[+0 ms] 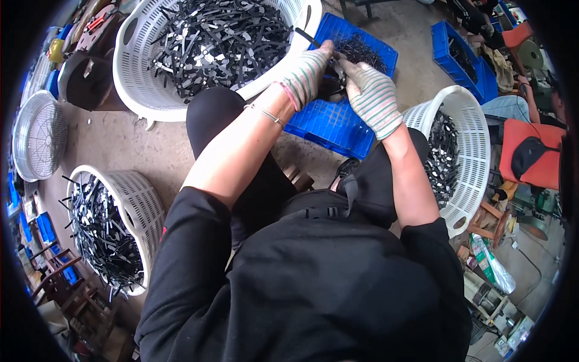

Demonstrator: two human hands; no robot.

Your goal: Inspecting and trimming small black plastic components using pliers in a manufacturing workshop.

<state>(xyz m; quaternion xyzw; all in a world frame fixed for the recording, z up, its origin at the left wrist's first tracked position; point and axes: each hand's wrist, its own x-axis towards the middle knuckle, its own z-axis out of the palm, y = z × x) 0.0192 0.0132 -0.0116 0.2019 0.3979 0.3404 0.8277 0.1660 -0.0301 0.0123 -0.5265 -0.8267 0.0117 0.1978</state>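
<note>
My left hand (pixel 303 75), in a striped knitted glove, pinches a thin dark strip (pixel 307 37) whose long end sticks out up and to the left. Close beside it, my right hand (pixel 374 99) wears a matching glove. Its fingers are bent in toward the left fingertips, closed on something too small to make out. Between and just below the hands is a dark metal object (pixel 333 84), partly covered by them. Under both hands stands a blue plastic crate (pixel 338 127), with a pile of small dark pieces (pixel 362 49) on its far part.
A large white basket (pixel 123 75) of black and silvery strips stands ahead to the left. Another filled white basket (pixel 154 196) is at the left, a third (pixel 479 145) at the right. Farther right are a blue crate (pixel 443 54) and a red chair (pixel 512 145); another person sits there.
</note>
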